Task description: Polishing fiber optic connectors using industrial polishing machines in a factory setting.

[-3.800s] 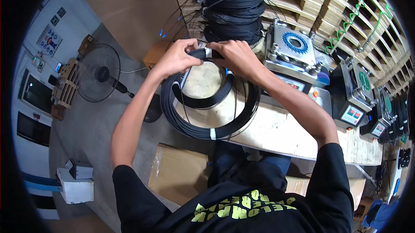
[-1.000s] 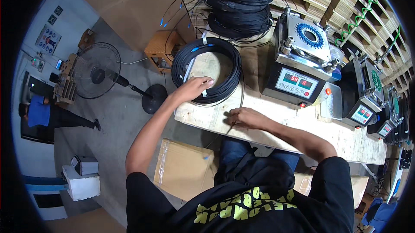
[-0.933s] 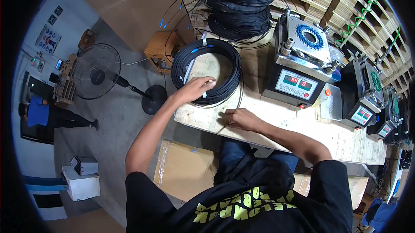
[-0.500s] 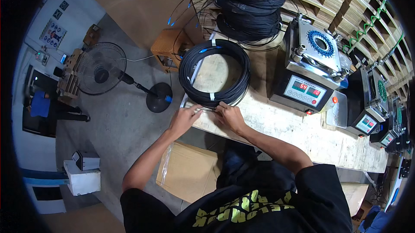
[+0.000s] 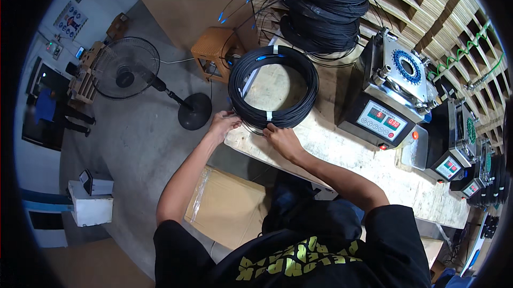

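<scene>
Carefully: both hands, left hand (image 5: 223,124) and right hand (image 5: 280,137), pinch the cable coil (image 5: 273,86) at the worktop's (image 5: 342,154) near edge, apparently gripping loops; keep them bunched.

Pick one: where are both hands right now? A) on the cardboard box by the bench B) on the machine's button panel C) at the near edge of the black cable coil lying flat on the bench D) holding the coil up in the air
C: the left hand and right hand both sit at the near rim of the black cable coil, which lies flat on the wooden bench.
</scene>
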{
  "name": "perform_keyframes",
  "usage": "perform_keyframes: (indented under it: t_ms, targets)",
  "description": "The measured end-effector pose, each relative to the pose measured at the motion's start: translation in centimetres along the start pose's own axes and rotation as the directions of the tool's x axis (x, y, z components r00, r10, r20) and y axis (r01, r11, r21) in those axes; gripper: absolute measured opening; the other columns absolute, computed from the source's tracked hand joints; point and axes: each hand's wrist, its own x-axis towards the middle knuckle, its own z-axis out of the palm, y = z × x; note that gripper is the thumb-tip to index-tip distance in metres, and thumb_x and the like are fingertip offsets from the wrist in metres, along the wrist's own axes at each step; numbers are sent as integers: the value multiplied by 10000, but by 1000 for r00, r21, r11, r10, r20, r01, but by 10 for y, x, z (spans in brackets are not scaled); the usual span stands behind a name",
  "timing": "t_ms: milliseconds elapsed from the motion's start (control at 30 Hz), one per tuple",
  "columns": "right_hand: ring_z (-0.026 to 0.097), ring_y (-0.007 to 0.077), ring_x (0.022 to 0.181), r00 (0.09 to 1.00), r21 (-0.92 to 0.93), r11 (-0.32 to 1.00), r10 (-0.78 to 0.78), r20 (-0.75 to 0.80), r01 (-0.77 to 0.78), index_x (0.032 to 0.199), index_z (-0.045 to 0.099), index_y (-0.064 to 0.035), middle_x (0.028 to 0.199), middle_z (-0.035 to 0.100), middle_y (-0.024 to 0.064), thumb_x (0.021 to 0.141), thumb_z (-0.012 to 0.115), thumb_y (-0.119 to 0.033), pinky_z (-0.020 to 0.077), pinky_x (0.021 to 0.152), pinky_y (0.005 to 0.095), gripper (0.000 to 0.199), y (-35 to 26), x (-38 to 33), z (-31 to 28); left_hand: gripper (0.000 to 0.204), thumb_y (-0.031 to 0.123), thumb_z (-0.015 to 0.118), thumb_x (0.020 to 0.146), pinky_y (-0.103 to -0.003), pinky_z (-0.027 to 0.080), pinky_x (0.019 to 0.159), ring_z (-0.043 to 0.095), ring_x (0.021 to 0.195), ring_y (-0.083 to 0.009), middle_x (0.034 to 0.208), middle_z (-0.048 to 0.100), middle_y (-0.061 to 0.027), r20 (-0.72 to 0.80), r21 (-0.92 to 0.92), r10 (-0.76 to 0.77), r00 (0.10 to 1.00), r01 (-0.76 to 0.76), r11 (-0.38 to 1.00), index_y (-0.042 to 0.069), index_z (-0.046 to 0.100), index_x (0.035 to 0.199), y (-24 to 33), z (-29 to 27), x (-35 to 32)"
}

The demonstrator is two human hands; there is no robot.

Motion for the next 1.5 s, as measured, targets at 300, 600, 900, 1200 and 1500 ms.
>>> perform_keyframes:
  t_ms: [300,600,900,1200,1500]
  targets:
    - [699,275,701,994,676,729,-60,-93,107,935,671,7,789,701,175,855,650,-112,536,660,398,145,6,90,-59,153,16,590,937,-305,586,728,692,843,-197,954,695,-116,38,-128,-27,999,32,991,-24,629,1080,4,-10,3]
    - [451,410,1361,903,858,329,312,295,-394,1575,121,-25,1425,435,376,805,666,-705,372,1114,395,1163,30,193,15,205,-21,535,952,-272,571,742,682,824,-172,991,705,-105,29,-57,6,1000,-4,998,-37,616,1140,-3,-31,22]
    - [382,388,1406,929,865,353,224,293,-358,1566,-142,-23,1497,326,368,771,752,-632,313,1142,340,1343,19,189,16,189,-29,517,959,-282,562,804,667,881,-158,1002,679,-71,123,-66,-12,992,20,998,-23,616,1119,2,-31,40]
    - [490,376,1333,964,877,419,213,158,-236,1553,-78,50,1402,461,370,791,762,-566,350,1127,344,1290,37,185,18,236,-62,489,934,-237,416,703,595,834,-109,1002,660,-21,188,66,26,982,-39,997,34,608,1113,13,-16,50]
    - [676,225,540,939,847,444,301,165,-292,1473,378,8,863,657,210,1021,536,-303,536,461,314,571,53,183,13,234,6,499,926,-269,400,784,534,867,-74,968,642,51,276,-51,-4,961,19,999,97,665,1063,8,-24,55]
